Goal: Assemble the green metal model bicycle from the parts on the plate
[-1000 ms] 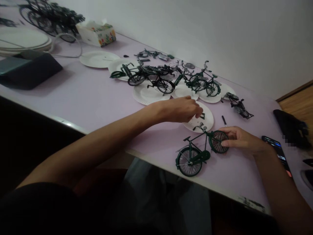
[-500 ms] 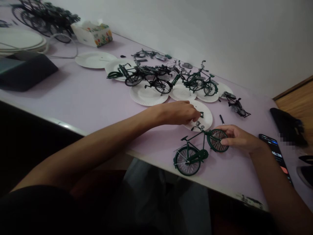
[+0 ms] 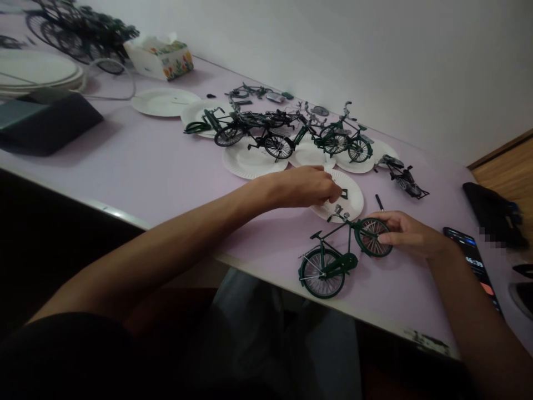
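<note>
My right hand [image 3: 406, 236] grips the front wheel of a green model bicycle [image 3: 333, 261], thumb on the near side and fingers behind. The bicycle stands near the table's front edge, its rear wheel to the left. Over a white paper plate [image 3: 353, 206] behind the handlebar, my left hand [image 3: 318, 188] is closed, fingertips pointing down at the plate. Whatever those fingers pinch, if anything, is hidden from view. A small dark frame-shaped part [image 3: 345, 193] lies on the plate beside the fingertips.
Several model bicycles [image 3: 277, 145] stand and lie among paper plates [image 3: 250, 166] behind my hands. A dark screwdriver-like tool [image 3: 378, 201] and a phone [image 3: 470, 261] lie to the right. Farther left are a tissue box [image 3: 160, 58], a dark stand [image 3: 48, 122] and stacked plates [image 3: 37, 72].
The whole view has shifted slightly. My left hand stays closed over the plate with little movement, and my right hand keeps its hold on the bicycle's front wheel.
</note>
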Available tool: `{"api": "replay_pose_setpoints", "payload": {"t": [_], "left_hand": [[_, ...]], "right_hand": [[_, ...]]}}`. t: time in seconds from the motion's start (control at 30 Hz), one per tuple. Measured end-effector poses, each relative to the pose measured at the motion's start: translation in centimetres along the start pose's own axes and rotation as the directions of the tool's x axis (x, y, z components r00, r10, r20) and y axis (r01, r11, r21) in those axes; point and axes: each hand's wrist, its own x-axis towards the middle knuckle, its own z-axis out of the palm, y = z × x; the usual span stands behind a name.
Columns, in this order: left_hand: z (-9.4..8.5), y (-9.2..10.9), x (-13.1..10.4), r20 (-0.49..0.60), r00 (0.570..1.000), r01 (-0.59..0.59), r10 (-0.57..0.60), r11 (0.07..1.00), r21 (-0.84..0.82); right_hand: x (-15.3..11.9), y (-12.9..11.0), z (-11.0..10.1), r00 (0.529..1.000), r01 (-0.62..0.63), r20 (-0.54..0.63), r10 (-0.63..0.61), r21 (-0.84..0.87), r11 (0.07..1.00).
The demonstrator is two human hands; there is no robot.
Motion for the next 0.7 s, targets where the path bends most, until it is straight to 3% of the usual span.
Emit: {"api": "replay_pose_setpoints", "payload": {"t": [0.47, 0.7], "left_hand": [[-0.18, 0.75, 0.15, -0.005, 1.0, 0.024, -0.024, 1.0, 0.003], [0.15, 0.92, 0.23, 0.019, 0.999, 0.028, -0.029, 0.999, 0.026]], "right_hand": [[-0.04, -0.18, -0.03, 1.0, -0.008, -0.002, 0.008, 0.019, 1.0], [0.12, -0.13, -0.14, 0.997, 0.025, 0.065, -0.03, 0.068, 0.997]]}}
